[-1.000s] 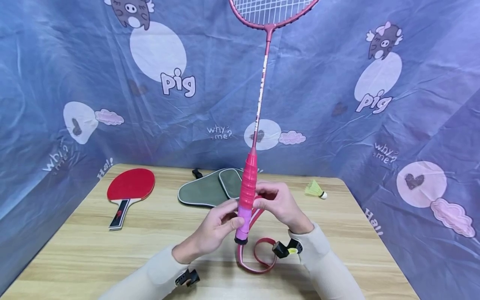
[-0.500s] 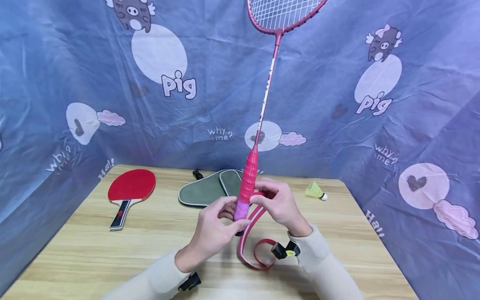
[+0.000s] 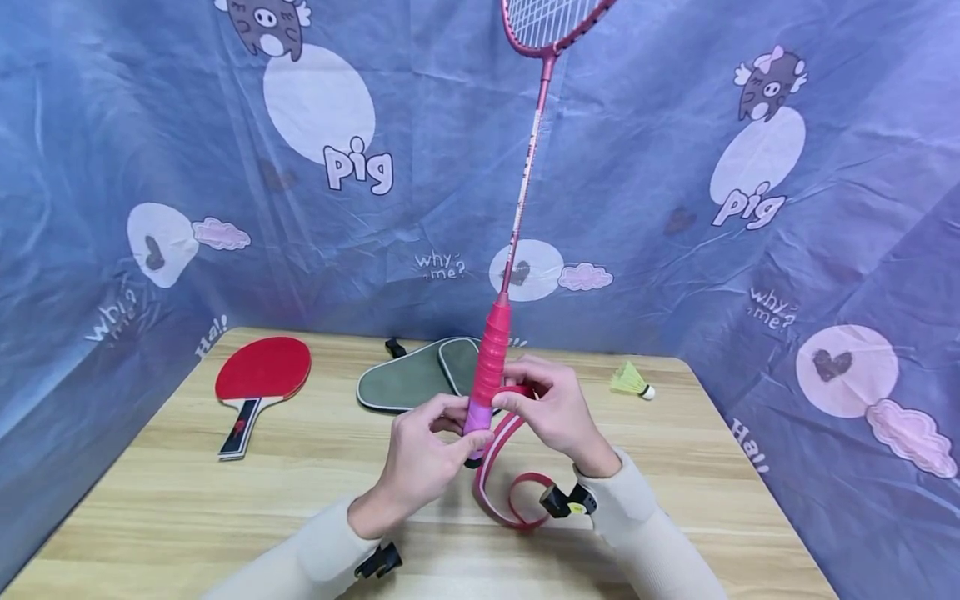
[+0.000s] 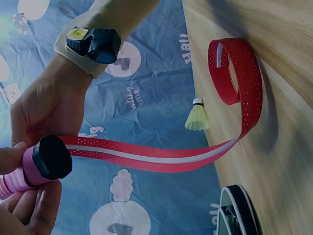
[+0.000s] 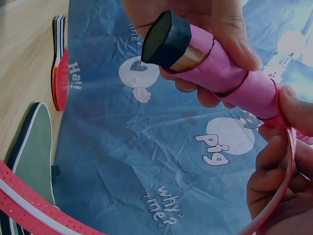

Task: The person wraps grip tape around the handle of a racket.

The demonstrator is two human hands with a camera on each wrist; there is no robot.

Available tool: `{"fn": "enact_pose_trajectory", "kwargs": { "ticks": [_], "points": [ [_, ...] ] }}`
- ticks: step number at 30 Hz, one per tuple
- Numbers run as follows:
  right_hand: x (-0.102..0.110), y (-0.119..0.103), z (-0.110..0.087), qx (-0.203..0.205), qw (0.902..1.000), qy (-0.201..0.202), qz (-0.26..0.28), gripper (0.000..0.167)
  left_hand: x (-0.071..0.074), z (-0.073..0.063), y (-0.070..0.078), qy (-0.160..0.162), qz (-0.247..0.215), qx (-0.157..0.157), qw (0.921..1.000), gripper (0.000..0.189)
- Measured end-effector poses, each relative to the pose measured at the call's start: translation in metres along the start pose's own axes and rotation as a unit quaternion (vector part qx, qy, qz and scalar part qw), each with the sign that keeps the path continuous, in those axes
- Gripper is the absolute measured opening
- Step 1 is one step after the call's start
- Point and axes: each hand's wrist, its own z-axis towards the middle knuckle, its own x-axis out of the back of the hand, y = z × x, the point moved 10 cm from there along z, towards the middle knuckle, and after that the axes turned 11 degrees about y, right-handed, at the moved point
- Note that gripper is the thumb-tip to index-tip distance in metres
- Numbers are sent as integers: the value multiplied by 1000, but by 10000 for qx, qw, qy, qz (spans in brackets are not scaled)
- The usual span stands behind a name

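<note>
A badminton racket [image 3: 525,179] stands tilted upright above the table, its strung head cut off by the head view's top edge. My left hand [image 3: 423,458] grips the lower handle between thumb and fingers, around a purple-pink layer [image 5: 215,73] near the black butt cap [image 5: 168,39]. Red overgrip tape [image 3: 491,354] is wound around the handle's upper part. With thumb and fingers, my right hand [image 3: 555,412] pinches the tape's loose strip [image 4: 161,159] where it meets the handle. That perforated strip, with a white band along its back, hangs down and curls near the tabletop.
A red table tennis bat [image 3: 262,371] lies at the back left of the wooden table [image 3: 187,517]. Behind the racket handle is a green bat case [image 3: 405,383]. A yellow shuttlecock [image 3: 632,381] lies at the back right. Blue printed cloth [image 3: 450,208] surrounds the table.
The racket handle has shifted slightly left and down, and the racket has turned, so its head looks narrower. My left hand has moved slightly left with it; my right hand still pinches the tape.
</note>
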Motion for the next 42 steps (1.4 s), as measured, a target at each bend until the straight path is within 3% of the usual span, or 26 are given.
{"fn": "enact_pose_trajectory", "kwargs": {
  "ticks": [8,13,20,28,36,42],
  "points": [
    [1,0,1,-249,9996,-39,125,27,1,1,3,-86,52,9,9999,36],
    [3,2,0,-382,9990,-11,212,28,-3,0,1,-321,-126,132,9993,38],
    [0,4,-1,-364,9987,-125,331,28,-8,-4,-4,-580,-397,410,9967,38],
    [1,3,-1,-373,9988,-142,295,28,-12,-5,-1,-860,-535,361,9942,38],
    [2,2,1,-399,9985,-185,338,28,-19,-7,0,-1259,-964,349,9867,31],
    [-1,1,2,-443,9968,-367,553,29,-26,-10,2,-1639,-1356,283,9767,31]
  ]
}}
